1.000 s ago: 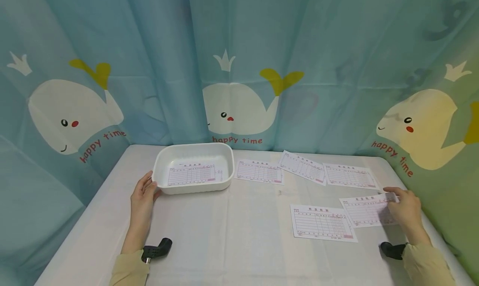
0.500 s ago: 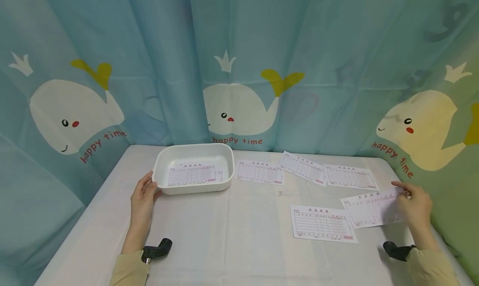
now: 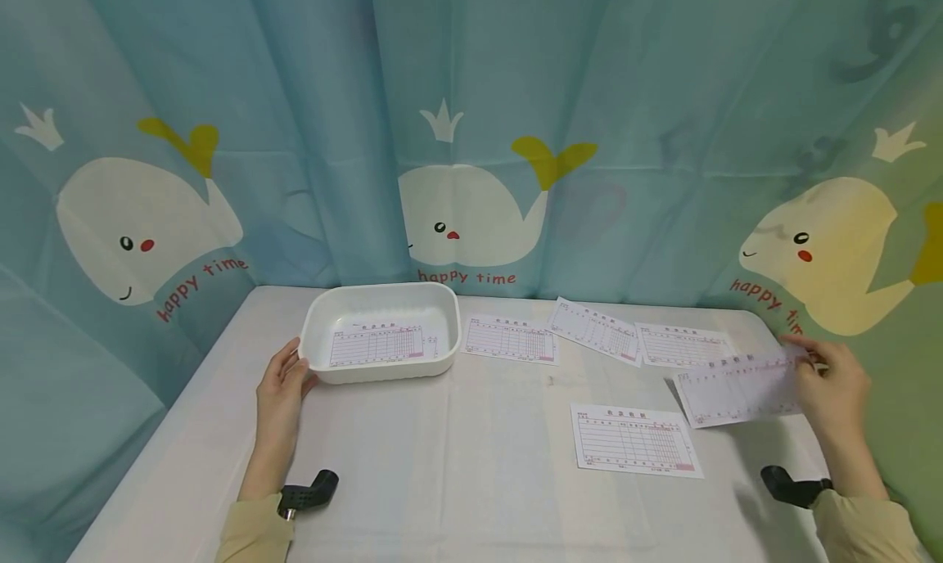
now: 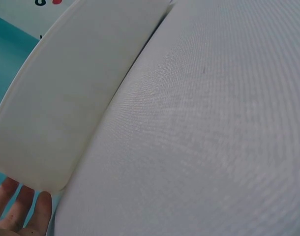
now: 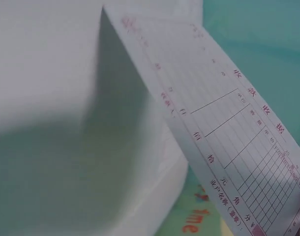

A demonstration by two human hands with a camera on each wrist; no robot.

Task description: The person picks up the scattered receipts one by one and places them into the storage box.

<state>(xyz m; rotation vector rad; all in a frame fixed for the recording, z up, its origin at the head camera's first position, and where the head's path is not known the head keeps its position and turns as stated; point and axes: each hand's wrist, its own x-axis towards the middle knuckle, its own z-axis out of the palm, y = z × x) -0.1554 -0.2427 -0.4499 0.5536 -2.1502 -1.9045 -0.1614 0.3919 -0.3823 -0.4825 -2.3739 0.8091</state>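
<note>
My left hand [image 3: 283, 379] rests against the left end of a white plastic tray [image 3: 390, 375], touching its side and rim. In the left wrist view its fingers [image 4: 41, 211] meet the tray's outer wall [image 4: 76, 93]. Printed receipt slips [image 3: 376, 346] lie inside the tray, one over another. At the right, my right hand [image 3: 836, 383] pinches one receipt slip [image 3: 737, 391] by its right end. This slip is tilted, raised off the table and casts a shadow. The right wrist view shows the held receipt's printed face [image 5: 214, 128]; most of that hand is out of frame.
Flat on the white table [image 3: 501, 473] lie further receipt slips: one right of the tray [image 3: 512, 340], two more along the back [image 3: 595, 331] [image 3: 685, 344], and one nearer me [image 3: 637, 442]. A blue whale-print curtain [image 3: 471, 96] closes the back and sides.
The right hand has lifted its receipt slip off the table, moving right and slightly away from me. It now covers part of the back-right slip. The left hand and tray have stayed put.
</note>
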